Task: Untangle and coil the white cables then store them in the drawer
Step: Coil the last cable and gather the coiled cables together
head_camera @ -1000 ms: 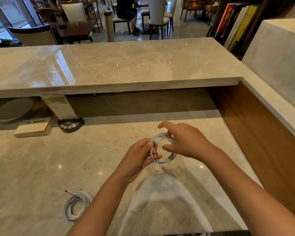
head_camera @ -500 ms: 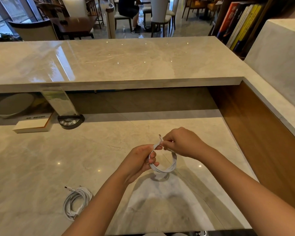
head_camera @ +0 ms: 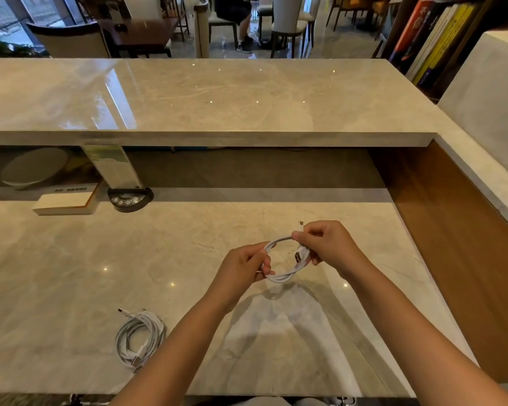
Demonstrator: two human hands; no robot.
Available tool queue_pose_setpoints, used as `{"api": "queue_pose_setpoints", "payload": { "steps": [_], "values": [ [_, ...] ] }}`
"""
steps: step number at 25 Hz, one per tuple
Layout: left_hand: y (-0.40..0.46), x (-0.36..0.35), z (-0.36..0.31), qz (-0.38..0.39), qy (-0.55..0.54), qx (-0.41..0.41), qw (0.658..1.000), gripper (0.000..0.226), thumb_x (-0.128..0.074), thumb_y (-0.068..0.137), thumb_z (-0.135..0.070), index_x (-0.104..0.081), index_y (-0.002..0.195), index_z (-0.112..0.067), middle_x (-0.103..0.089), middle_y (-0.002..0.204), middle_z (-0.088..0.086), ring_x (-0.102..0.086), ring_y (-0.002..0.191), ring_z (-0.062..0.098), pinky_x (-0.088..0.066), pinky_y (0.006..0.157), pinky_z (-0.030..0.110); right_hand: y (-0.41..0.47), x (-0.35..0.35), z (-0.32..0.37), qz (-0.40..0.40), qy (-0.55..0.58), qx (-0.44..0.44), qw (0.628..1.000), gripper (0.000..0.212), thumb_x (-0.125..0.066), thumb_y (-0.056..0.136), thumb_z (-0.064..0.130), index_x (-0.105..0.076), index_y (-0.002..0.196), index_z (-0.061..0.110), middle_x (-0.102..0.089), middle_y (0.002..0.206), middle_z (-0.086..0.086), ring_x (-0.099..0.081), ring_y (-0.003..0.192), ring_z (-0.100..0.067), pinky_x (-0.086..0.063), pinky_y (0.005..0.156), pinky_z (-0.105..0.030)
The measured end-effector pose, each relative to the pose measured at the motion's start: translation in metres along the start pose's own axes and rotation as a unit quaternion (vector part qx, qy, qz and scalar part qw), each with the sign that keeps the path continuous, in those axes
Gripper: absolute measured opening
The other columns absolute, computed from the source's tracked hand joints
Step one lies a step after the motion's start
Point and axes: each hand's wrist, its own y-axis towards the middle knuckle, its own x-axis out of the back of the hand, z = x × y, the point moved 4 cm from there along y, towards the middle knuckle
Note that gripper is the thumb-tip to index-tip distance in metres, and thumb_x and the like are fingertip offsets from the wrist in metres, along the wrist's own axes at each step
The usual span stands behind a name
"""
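White box (head_camera: 66, 203) beside black button base (head_camera: 129, 198)

A polished marble desk (head_camera: 71, 288) carries a coiled white cable (head_camera: 140, 336) (plug ends exposed) below-left of the grip, plus a white box (head_camera: 66, 202) and black button console (head_camera: 129, 198) far beyond-left.

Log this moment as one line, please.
phase: coiling | left hand: grips coil | right hand: pinches held cable | second coiled cable: on counter | drawer: unseen

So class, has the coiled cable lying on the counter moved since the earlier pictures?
No. The coiled cable lies in the same place relative to the black button device; only the camera has shifted.
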Motion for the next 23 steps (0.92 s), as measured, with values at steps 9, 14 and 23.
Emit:
{"api": "queue_pose_setpoints", "payload": {
  "steps": [9, 14, 23],
  "values": [
    [-0.027, 0.045, 0.021, -0.135, -0.074, 0.009, 0.988, 0.030, -0.046, 0.094, -0.006, -0.067, 0.111, -0.018, -0.055, 0.066, 0.002, -0.056, 0.056, 0.008, -0.052, 0.062, 0.021, -0.005, -0.058, -0.001, 0.064, 0.069, -0.045, 0.995, 0.005, -0.067, 0.083, 0.010, -0.071, 0.082, 0.009, -0.068, 0.068, -0.007, -0.060, 0.051, -0.009, -0.046, 0.044, -0.018],
    [-0.067, 0.094, 0.034, -0.205, -0.069, 0.016, 0.976, 0.028, -0.047, 0.094, -0.007, -0.066, 0.112, -0.016, -0.064, 0.072, 0.001, -0.062, 0.061, 0.006, -0.050, 0.060, 0.017, -0.009, -0.123, 0.011, 0.100, 0.039, -0.016, 0.994, 0.008, -0.066, 0.083, 0.012, -0.072, 0.084, 0.006, -0.070, 0.073, -0.010, -0.060, 0.055, -0.011, -0.044, 0.044, -0.017],
    [-0.140, 0.191, 0.080, -0.354, 0.050, 0.023, 0.934, 0.032, -0.052, 0.090, 0.000, -0.066, 0.111, -0.019, -0.069, 0.091, 0.005, -0.066, 0.086, 0.019, -0.057, 0.079, 0.036, -0.028, -0.253, 0.031, 0.186, -0.035, 0.048, 0.981, 0.006, -0.072, 0.077, 0.015, -0.068, 0.074, 0.018, -0.066, 0.068, -0.002, -0.065, 0.061, -0.017, -0.058, 0.057, -0.035]
  ]
}}
